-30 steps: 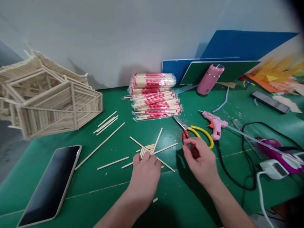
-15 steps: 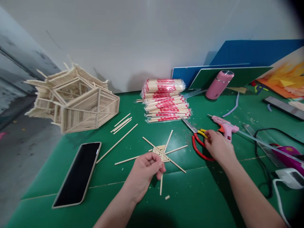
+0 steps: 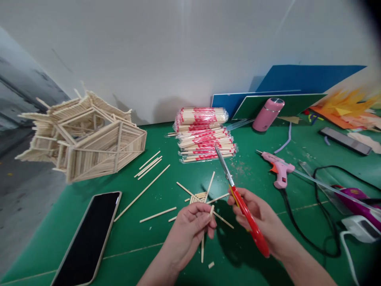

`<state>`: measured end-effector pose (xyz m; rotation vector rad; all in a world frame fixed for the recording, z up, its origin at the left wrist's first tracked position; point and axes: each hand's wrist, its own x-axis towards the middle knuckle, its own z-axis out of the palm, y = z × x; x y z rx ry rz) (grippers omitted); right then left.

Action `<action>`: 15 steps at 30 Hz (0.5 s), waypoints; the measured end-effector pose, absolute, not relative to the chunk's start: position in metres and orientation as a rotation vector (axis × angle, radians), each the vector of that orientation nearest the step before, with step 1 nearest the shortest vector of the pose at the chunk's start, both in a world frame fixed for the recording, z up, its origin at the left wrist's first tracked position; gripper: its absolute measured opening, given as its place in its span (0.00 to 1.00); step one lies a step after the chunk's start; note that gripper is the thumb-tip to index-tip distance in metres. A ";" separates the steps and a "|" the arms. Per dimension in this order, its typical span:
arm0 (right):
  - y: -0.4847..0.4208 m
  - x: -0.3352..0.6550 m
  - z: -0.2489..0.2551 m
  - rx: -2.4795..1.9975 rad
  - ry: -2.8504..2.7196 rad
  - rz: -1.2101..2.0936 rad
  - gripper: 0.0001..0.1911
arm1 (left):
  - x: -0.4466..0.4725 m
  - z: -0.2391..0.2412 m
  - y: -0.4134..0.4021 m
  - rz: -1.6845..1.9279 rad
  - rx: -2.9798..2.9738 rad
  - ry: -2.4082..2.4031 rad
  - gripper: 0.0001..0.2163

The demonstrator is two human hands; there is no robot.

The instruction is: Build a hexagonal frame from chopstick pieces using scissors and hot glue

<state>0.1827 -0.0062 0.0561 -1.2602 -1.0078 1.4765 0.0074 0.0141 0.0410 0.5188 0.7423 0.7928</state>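
My left hand [image 3: 190, 228] is closed on a short wooden stick [image 3: 203, 242] that points down toward the green table [image 3: 133, 238]. My right hand [image 3: 262, 220] grips red-handled scissors [image 3: 238, 198], lifted off the table with the blades pointing up and away, close to the stick's top end. A small glued bundle of sticks [image 3: 199, 196] and loose sticks lie just beyond my left hand.
A phone [image 3: 86, 238] lies at the left. A stick-built model [image 3: 86, 139] stands at the back left, packs of wrapped chopsticks [image 3: 205, 135] in the middle back. A pink glue gun [image 3: 278, 169], black cable, pink bottle [image 3: 268, 114] and boards are to the right.
My right hand picked the scissors up from the table and brought them left to my left hand. My left hand lifted a stick from the pile.
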 end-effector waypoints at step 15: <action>-0.011 0.133 0.052 -1.310 -1.044 1.234 0.19 | 0.007 0.030 0.004 0.709 0.503 0.775 0.10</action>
